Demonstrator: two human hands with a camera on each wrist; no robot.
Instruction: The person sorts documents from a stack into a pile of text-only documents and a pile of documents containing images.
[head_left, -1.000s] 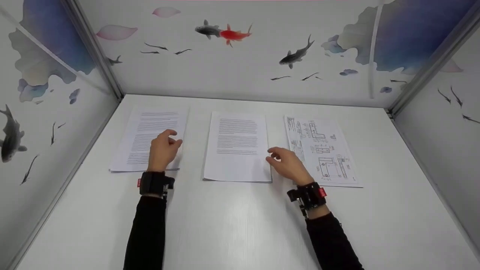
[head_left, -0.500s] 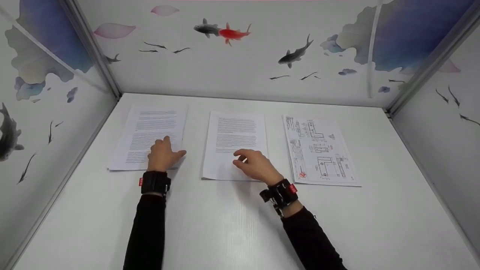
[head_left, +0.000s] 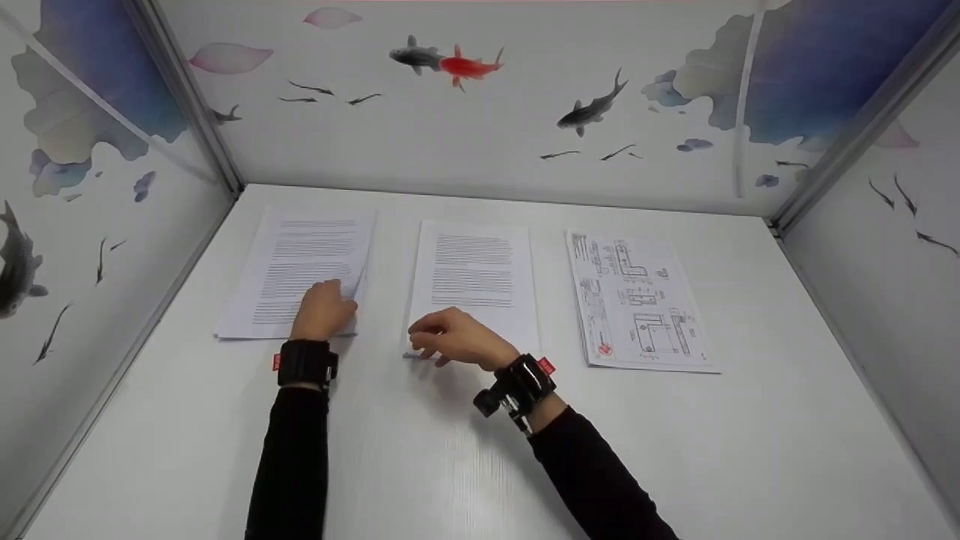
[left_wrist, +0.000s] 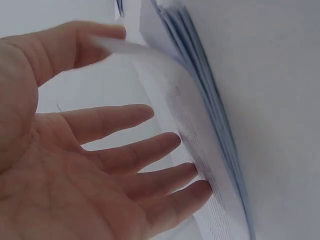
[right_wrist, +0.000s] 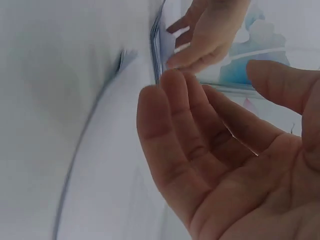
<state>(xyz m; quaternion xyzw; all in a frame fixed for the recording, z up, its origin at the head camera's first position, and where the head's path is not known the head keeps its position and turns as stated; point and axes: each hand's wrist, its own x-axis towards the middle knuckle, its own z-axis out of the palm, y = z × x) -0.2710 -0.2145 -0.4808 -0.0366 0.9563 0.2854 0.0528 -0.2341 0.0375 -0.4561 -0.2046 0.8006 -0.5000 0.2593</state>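
Observation:
On the left stack of printed paper [head_left: 311,244], my left hand [head_left: 322,309] works at the lower right edge. In the left wrist view the thumb [left_wrist: 95,40] meets a raised corner of the top sheet [left_wrist: 160,65], which bends up from the layered edges below. The other fingers are straight and apart, their tips against the printed side. My right hand [head_left: 461,337] hovers over the lower part of the middle stack of printed paper [head_left: 472,262]. Its fingers are relaxed and slightly bent, the thumb well apart in the right wrist view, with nothing between them.
A stack of technical drawings [head_left: 645,300] with a red mark lies at the right. All three stacks rest on a white table [head_left: 450,465]. Panels printed with fish [head_left: 469,67] and petals enclose the back and both sides.
My right hand has swept left from the drawings' edge to the middle stack's lower left. My left hand spread, then came down to the left stack, where the top sheet's right edge has lifted.

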